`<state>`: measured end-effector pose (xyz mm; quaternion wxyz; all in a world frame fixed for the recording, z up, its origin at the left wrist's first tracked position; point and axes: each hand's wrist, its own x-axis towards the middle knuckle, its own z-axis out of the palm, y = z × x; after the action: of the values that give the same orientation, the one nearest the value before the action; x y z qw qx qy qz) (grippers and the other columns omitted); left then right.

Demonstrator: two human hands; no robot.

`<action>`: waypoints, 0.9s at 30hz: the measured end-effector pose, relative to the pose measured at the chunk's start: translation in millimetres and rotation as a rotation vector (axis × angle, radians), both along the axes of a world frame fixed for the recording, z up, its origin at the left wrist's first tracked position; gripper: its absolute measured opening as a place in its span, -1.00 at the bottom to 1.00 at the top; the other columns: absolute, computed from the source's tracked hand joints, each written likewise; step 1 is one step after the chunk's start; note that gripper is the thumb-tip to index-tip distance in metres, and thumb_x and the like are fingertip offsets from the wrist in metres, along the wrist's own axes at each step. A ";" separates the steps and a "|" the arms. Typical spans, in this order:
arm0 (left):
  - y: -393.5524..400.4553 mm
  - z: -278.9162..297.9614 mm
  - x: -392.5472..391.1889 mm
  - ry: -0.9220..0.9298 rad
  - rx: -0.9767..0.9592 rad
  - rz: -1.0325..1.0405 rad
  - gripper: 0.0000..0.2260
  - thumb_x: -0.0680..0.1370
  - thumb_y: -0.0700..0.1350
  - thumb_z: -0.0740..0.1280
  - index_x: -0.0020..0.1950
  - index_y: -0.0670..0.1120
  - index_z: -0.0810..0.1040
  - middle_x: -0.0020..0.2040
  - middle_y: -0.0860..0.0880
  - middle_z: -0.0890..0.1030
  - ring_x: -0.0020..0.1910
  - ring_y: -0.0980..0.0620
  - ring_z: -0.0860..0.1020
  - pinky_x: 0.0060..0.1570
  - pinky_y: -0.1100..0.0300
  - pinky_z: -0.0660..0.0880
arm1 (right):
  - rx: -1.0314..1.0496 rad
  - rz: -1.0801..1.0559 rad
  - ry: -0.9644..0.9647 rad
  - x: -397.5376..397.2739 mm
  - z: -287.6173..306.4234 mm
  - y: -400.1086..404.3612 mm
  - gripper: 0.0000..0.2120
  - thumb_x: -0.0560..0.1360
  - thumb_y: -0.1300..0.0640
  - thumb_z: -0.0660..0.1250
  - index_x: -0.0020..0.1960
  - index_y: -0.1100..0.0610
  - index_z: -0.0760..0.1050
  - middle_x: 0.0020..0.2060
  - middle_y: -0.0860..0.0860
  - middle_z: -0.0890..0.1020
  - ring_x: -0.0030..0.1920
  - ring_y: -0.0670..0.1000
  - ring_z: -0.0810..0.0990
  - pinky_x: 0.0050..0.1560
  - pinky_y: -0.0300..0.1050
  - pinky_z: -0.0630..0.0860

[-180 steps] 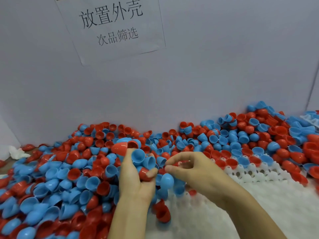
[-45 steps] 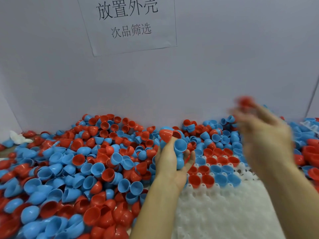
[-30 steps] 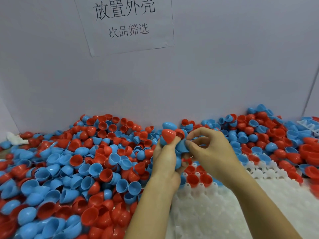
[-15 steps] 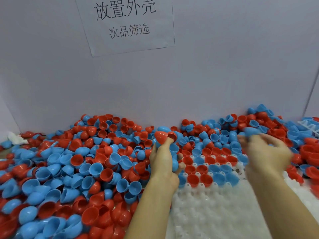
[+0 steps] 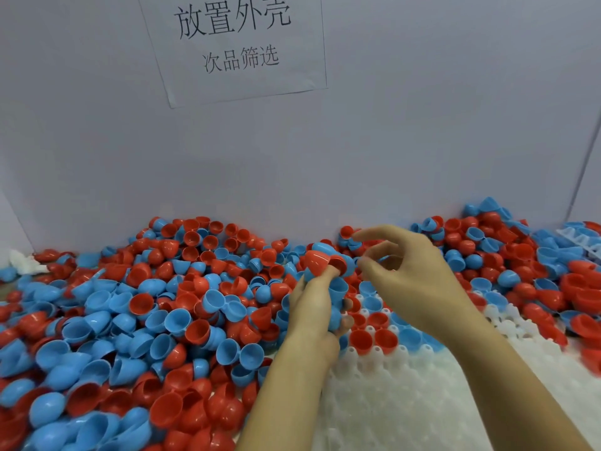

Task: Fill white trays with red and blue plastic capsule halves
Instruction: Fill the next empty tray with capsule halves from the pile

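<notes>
My left hand (image 5: 313, 315) grips a handful of capsule halves; a red half (image 5: 317, 263) sits on top at my fingertips, with blue ones below it. My right hand (image 5: 411, 281) hovers just right of that handful, thumb and forefinger curved and apart, with nothing visibly between them. Under both hands lies the white tray (image 5: 390, 408) with rows of cups. Its far rows hold seated halves, among them a red half (image 5: 361, 340) and a blue half (image 5: 410, 340). The near rows show only white cups.
Loose red and blue halves (image 5: 156, 320) are heaped over the left and along the back, with more at the right (image 5: 527, 262). A grey wall with a paper sign (image 5: 237, 47) closes the back. Another white tray's edge (image 5: 582, 239) shows far right.
My right hand has swung back left from the tray's far right side to my left hand's handful and no longer holds a blue half. My left hand has barely moved.
</notes>
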<state>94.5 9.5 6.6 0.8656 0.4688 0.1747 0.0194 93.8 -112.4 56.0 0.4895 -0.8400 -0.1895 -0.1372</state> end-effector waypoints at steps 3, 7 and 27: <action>-1.5 -1.6 -1.0 -0.021 0.085 -0.056 -0.93 0.57 -0.13 0.37 0.03 -0.05 0.61 -0.34 -0.01 0.59 -0.46 0.08 0.48 -0.52 0.26 0.37 | -0.142 0.108 -0.017 3.0 -10.0 -6.5 -0.59 0.44 0.02 0.52 0.20 -0.29 0.52 -0.02 -0.20 0.57 -0.02 -0.23 0.55 -0.11 -0.34 0.52; -0.8 -4.2 -4.0 -0.094 0.252 -0.159 -0.94 0.59 -0.10 0.36 -0.02 -0.03 0.63 -0.34 0.01 0.60 -0.43 0.06 0.42 -0.51 0.24 0.31 | 0.007 0.055 -0.152 6.6 -16.1 0.2 -0.81 0.44 -0.03 0.49 0.05 -0.16 0.66 -0.07 -0.21 0.65 0.00 -0.22 0.58 -0.04 -0.34 0.49; -4.7 2.1 -6.5 -0.188 0.140 -0.238 -0.78 0.56 -0.07 0.43 0.18 -0.09 0.60 -0.30 0.05 0.62 -0.40 0.14 0.54 -0.55 0.31 0.43 | 0.778 -0.196 0.220 15.5 -25.4 -6.5 -0.81 0.57 0.00 0.36 -0.08 0.10 0.64 -0.26 0.00 0.74 -0.18 -0.05 0.74 -0.20 -0.24 0.63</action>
<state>88.1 4.8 8.7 0.8396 0.5414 0.0342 -0.0275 109.3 -118.9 30.7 0.7723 -0.6163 0.0106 -0.1537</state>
